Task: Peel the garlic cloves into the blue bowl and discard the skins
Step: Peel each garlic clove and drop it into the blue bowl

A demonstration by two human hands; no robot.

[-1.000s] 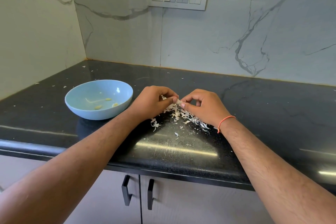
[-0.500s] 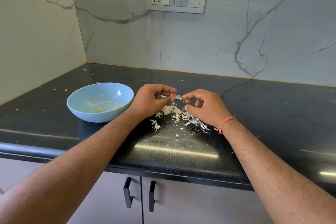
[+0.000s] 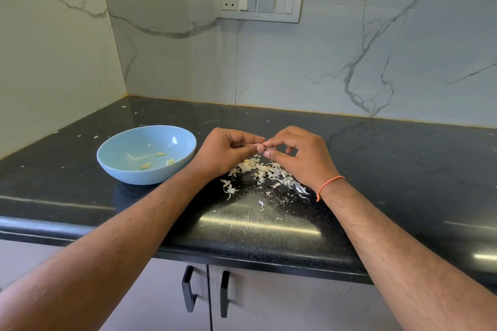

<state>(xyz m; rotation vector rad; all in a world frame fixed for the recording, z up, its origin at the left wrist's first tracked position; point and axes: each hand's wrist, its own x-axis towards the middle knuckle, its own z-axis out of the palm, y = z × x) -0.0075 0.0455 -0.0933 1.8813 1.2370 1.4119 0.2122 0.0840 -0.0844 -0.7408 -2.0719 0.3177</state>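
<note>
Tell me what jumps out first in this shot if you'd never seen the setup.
The two hands meet at the middle of the black counter, the left hand and right hand pinching a small garlic piece between their fingertips. Right beneath them lies a pile of pale skins. To the left sits the blue bowl with a few peeled cloves inside.
</note>
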